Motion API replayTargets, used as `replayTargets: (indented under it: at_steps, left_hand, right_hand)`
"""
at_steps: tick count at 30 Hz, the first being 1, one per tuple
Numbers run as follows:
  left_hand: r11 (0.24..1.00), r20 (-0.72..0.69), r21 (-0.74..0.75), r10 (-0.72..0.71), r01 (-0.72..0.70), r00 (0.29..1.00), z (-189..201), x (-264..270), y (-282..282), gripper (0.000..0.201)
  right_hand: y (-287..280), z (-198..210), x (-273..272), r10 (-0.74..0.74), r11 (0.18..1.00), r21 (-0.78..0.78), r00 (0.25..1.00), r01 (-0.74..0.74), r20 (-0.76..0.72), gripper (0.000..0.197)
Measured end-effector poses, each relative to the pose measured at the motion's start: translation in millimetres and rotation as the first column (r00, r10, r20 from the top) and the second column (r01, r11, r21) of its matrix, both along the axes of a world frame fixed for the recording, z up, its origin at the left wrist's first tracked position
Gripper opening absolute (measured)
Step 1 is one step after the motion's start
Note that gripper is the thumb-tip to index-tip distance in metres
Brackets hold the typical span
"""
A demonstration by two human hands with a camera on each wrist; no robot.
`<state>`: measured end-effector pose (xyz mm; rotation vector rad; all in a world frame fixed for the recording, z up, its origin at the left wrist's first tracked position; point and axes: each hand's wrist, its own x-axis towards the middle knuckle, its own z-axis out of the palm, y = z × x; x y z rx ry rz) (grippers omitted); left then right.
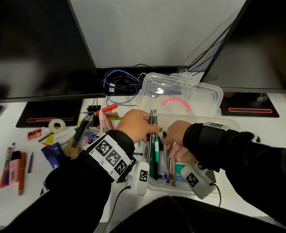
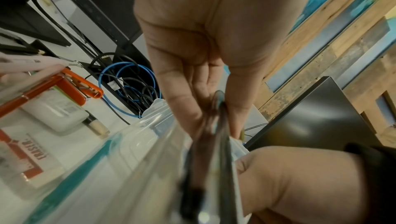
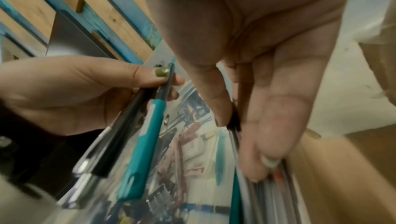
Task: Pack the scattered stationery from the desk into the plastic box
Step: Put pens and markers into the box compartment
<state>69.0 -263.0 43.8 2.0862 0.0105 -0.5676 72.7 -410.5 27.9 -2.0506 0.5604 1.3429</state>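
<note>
From the head view, the left hand [image 1: 135, 125] pinches two pens, a dark pen [image 1: 150, 132] and a teal pen [image 1: 156, 132], over the clear plastic box [image 1: 229, 125]. The box sits on the white bench [image 1: 71, 174], near the front edge, with its see-through lid [image 1: 206, 91] up and a pink curved handle [image 1: 175, 102] on it. The right hand [image 1: 174, 137] reaches into the box, its fingers curled down on a row of long thin pens [image 1: 159, 165] lying side by side. More stationery lies loose to the left: a round tape roll [image 1: 57, 125], an orange stapler [image 1: 109, 107], a pink marker [image 1: 13, 169]. From the left wrist view, the left hand's fingers [image 2: 182, 109] close on the blurry dark pen [image 2: 220, 134]. A flat white block [image 2: 32, 156] reads "ERASER" in a red band. Blue cables [image 2: 128, 75] loop behind. From the right wrist view, the teal pen [image 3: 145, 143] looks smooth and shiny, and the left thumb has a green nail [image 3: 162, 71]. The right hand's fingers [image 3: 268, 126] press on the pens [image 3: 268, 193] in the box.
</note>
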Motion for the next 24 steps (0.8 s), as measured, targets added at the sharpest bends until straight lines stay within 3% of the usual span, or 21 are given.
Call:
replayTargets:
  at_steps: [4,8,11,14,16,19,24]
  left_hand:
    - [1.0,-0.011,0.002,0.021,-0.021,1.0,1,-2,-1,0.01]
    - [1.0,-0.021,0.012,0.029,-0.029,0.999,2,-3,-1,0.014]
    - [0.999,-0.032,0.037,0.031,-0.03,0.999,2,-4,-2,0.015]
    - [0.998,-0.032,0.048,0.038,-0.036,0.999,1,-4,-3,0.018]
    - [0.998,-0.031,0.051,0.039,-0.038,0.999,1,-4,-3,0.017]
    - [0.998,-0.016,0.053,0.047,-0.046,0.999,2,-4,-1,0.018]
    - [0.997,-0.006,-0.012,0.081,-0.081,0.997,1,-7,-2,0.02]
  right_hand:
    - [6,-5,7,0.051,0.993,-0.107,0.999,-0.051,0.002,0.025]
    - [5,-10,5,0.027,0.997,-0.073,0.998,-0.031,-0.051,0.027]
    - [4,-11,10,0.173,0.974,-0.151,0.985,-0.167,0.026,0.033]
    - [1,-1,12,0.247,0.962,-0.134,0.968,-0.238,0.055,0.033]
    - [-5,9,12,0.206,0.978,-0.067,0.974,-0.2,0.099,0.03]
    - [-16,11,8,0.143,0.963,0.178,0.945,-0.201,0.294,0.019]
    - [-24,3,-6,0.195,0.881,0.381,0.949,-0.28,0.248,0.02]
